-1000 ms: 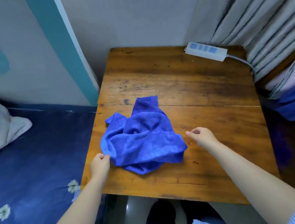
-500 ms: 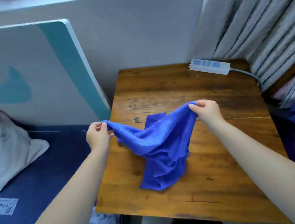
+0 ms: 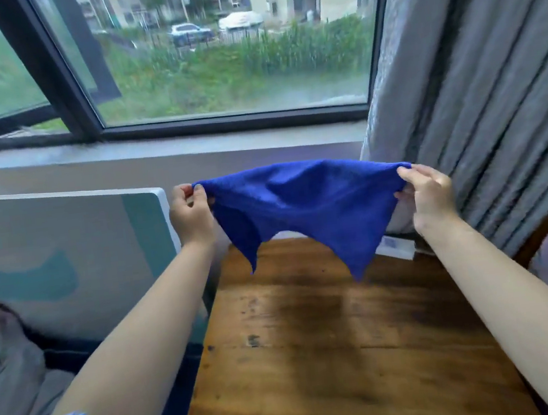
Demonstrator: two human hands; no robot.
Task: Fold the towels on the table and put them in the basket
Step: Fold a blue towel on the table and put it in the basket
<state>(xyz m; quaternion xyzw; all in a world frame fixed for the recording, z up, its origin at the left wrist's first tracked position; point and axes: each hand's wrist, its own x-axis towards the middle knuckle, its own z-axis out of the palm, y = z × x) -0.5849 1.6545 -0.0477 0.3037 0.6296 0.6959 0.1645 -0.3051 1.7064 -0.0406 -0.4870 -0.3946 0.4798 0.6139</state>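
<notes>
Towel (image 3: 303, 203) stretched between both hands, left hand (image 3: 190, 214) and right hand (image 3: 427, 192) each pinching a top corner, above table (image 3: 318, 357)

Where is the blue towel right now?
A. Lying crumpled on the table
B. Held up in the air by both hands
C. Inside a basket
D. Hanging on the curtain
B: the left hand and right hand each pinch a top corner of the blue towel, which hangs above the wooden table.

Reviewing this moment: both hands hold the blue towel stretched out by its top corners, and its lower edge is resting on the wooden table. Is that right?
Not quite. In the head view the left hand and right hand do hold the blue towel stretched by its top corners, but its lower points hang in the air, clear of the wooden table.
</notes>
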